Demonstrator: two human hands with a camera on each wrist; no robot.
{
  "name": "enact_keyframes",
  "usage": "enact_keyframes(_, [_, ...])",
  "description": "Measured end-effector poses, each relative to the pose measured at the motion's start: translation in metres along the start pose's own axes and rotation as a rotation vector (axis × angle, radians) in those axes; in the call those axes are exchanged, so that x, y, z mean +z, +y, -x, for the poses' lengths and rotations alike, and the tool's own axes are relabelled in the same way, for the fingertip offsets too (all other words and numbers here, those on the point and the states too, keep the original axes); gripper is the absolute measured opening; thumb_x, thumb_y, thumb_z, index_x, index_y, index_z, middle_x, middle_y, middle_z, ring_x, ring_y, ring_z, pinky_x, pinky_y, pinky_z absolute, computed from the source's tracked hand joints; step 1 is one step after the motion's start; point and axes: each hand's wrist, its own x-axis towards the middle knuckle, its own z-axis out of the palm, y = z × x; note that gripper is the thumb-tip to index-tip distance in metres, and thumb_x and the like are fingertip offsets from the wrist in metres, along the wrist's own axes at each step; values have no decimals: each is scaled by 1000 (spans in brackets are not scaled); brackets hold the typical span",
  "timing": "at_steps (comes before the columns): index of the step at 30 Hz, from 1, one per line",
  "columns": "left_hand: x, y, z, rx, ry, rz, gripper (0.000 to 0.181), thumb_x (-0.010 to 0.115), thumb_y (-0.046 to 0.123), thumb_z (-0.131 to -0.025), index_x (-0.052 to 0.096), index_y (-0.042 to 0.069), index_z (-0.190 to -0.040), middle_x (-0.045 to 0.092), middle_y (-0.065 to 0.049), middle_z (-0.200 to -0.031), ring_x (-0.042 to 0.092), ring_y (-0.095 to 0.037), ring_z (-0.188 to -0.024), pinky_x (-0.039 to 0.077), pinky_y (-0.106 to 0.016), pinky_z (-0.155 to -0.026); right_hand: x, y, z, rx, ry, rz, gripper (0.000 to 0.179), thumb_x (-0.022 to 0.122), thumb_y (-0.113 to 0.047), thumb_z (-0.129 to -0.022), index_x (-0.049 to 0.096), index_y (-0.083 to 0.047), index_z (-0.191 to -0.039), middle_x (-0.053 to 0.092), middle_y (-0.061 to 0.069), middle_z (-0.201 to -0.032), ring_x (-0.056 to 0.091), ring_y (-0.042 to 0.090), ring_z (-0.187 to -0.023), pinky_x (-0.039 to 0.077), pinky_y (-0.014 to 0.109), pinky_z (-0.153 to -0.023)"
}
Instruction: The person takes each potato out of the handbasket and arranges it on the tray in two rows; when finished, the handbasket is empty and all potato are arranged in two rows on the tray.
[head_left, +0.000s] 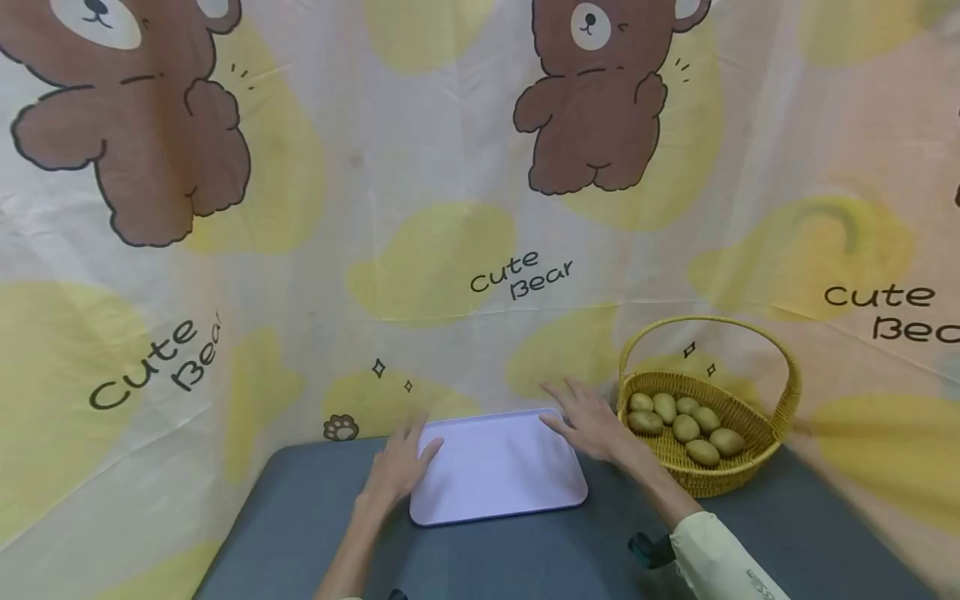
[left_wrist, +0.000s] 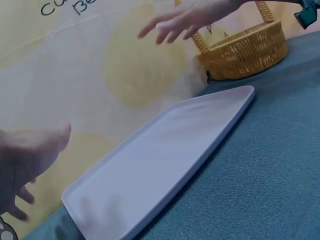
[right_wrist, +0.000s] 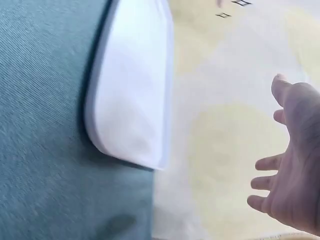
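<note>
A pale lavender tray [head_left: 498,467] lies flat on the dark table near its back edge. At the tray's left end hovers my left hand [head_left: 399,467], fingers spread and holding nothing; the left wrist view shows its thumb [left_wrist: 60,137] above the tray's near corner. My right hand [head_left: 588,421] reaches over the tray's back right corner with loosely extended fingers, also holding nothing. In the right wrist view the right hand [right_wrist: 300,160] appears apart from the tray [right_wrist: 131,95]. Right of that hand stands a yellow wicker basket [head_left: 701,482] with several potatoes [head_left: 686,428] inside.
The basket's tall arched handle [head_left: 708,320] rises beside the right forearm. A bear-print curtain [head_left: 442,267] hangs directly behind the table's back edge. Grey-blue cloth [head_left: 315,508] covers the table, showing left of and in front of the tray.
</note>
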Motion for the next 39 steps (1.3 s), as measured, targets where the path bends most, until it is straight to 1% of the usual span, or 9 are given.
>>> enact_keyframes(3, [3,-5,-3,-33,-18,35,65,51,42,-108,38,5,-160,45,-34,-156,46,-56,-142,38,-71,-113,-14,4,2,7,20,-3,62,47,-52,-108,38,-23,-162,37,32,-162,44,56,-144,37,76,-109])
enact_keyframes(9, [10,-15,-8,-88,-75,62,59,56,33,-107,48,-9,-147,58,-36,-142,59,-52,-129,48,-61,-107,-44,11,5,34,57,-26,61,43,-51,-110,35,-20,-162,41,30,-160,47,55,-141,40,73,-108])
enact_keyframes(13, [12,-21,-8,-156,-116,100,47,60,33,-105,63,-9,-126,72,-28,-111,73,-36,-95,60,-49,-79,-65,16,5,59,78,-70,62,39,-52,-111,33,-18,-163,41,27,-160,50,51,-139,42,70,-108])
enact_keyframes(17, [12,-23,-8,-211,-155,168,35,63,29,-103,67,-6,-108,66,-15,-85,68,-23,-73,58,-36,-57,-83,21,7,96,73,-141,65,35,-53,-111,29,-17,-164,34,24,-165,45,51,-144,39,71,-111])
enact_keyframes(23, [16,-27,-10,-227,-168,188,22,68,13,-98,66,-9,-101,65,-16,-84,69,-23,-72,59,-31,-56,-93,29,7,86,89,-198,65,35,-49,-112,29,-11,-163,28,24,-169,32,51,-153,32,72,-116])
enact_keyframes(26, [20,-31,-11,-251,-164,167,14,69,5,-94,62,-3,-85,63,-13,-79,67,-21,-67,57,-29,-54,-93,31,6,85,105,-203,64,35,-49,-112,30,-10,-163,29,25,-169,33,51,-152,31,72,-116])
enact_keyframes(29, [22,-32,-12,-272,-160,148,23,67,1,-91,54,4,-72,58,-9,-70,65,-20,-60,56,-27,-52,-93,32,7,92,113,-206,63,34,-49,-112,30,-12,-163,30,25,-168,37,51,-149,36,72,-112])
enact_keyframes(35, [21,-28,-10,-290,-173,136,24,66,1,-93,55,4,-72,58,-9,-69,64,-21,-59,54,-28,-52,-99,35,14,100,105,-231,60,37,-47,-112,37,-10,-159,53,28,-150,58,48,-131,50,64,-99])
enact_keyframes(39, [20,-28,-11,-297,-176,130,24,66,2,-94,56,4,-72,60,-10,-69,65,-21,-59,54,-28,-53,-105,43,19,78,125,-215,46,40,-37,-113,57,-3,-139,68,26,-128,67,44,-115,55,59,-93])
